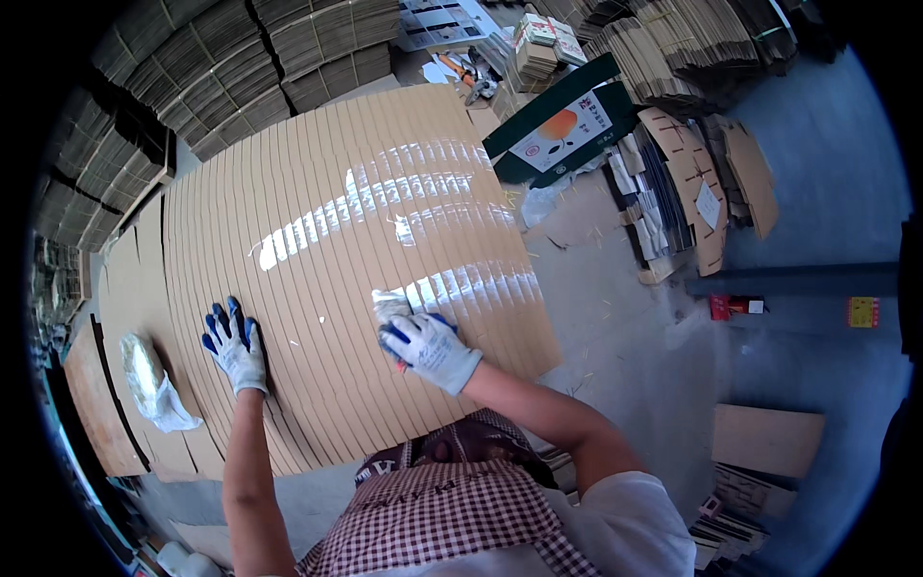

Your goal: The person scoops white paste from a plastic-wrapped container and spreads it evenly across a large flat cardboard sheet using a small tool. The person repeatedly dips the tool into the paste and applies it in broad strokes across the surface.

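Note:
A broad stack of brown cardboard sheets (317, 356), lined with many narrow parallel edges, lies in front of me. Shiny clear tape strips (461, 287) run across its right half, and their left ends are ragged. My right hand (430, 351), in a white and blue work glove, is closed at the left end of the nearest strip. Under its fingers is a whitish, partly see-through thing (388, 303) that looks like a roll of clear tape, mostly hidden. My left hand (234, 344), gloved alike, rests flat on the cardboard with its fingers spread.
On the left edge of the cardboard lies a roundish clear-wrapped bundle (144, 373) with white plastic. Tied cardboard stacks (207, 77) rise at the far left. A dark green printed box piece (558, 125) and folded cartons (687, 183) stand at the far right. Orange-handled tools (460, 69) lie beyond.

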The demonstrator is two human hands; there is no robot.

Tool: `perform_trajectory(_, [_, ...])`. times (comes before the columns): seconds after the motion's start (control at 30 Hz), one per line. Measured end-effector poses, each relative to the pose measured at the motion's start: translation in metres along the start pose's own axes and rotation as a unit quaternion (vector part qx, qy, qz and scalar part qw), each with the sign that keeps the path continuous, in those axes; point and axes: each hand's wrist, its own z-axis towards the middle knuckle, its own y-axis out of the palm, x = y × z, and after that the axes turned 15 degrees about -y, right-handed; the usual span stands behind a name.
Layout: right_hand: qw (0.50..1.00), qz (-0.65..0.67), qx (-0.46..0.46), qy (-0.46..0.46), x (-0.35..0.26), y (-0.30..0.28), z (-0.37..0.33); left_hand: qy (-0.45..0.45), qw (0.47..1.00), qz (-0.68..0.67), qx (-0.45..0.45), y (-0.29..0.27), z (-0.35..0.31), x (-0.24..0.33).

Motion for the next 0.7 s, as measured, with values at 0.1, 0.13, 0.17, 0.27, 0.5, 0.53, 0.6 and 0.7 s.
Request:
perform_trajectory(0.1, [0.981,-0.068,-0.048,0.177,0.068,0.008,-0.032,-0.004,1.000,0.010,0.006,-0.004,0.001,-0.004])
perform_trajectory(0.13, [0.954,-0.080,-0.048,0.285,0.098,-0.006,-0.045,-0.005,1.000,0.013,0.005,-0.004,-0.001,-0.007])
perform_trajectory(0.17, [0.935,-0.094,-0.033,0.339,0.109,-0.024,-0.049,-0.007,1.000,0.017,0.003,-0.003,-0.003,-0.011])
perform_trajectory(0.27, [0.935,-0.104,0.027,0.338,0.118,-0.046,-0.042,-0.016,1.000,0.027,-0.004,-0.006,-0.005,-0.014])
perform_trajectory(0.5, [0.992,-0.052,-0.074,0.088,0.066,-0.004,0.016,0.001,1.000,0.017,0.007,-0.004,-0.002,-0.007])
perform_trajectory(0.53, [0.977,-0.044,-0.107,0.182,0.083,-0.009,0.015,0.003,1.000,0.019,0.013,-0.004,-0.003,-0.010])
perform_trajectory(0.6, [0.940,-0.069,-0.072,0.327,0.143,-0.020,-0.009,0.010,1.000,0.018,0.023,-0.003,-0.004,-0.011])
perform_trajectory(0.7, [0.947,-0.124,0.024,0.296,0.153,-0.032,-0.004,0.011,0.999,0.017,0.028,-0.002,-0.004,-0.013])
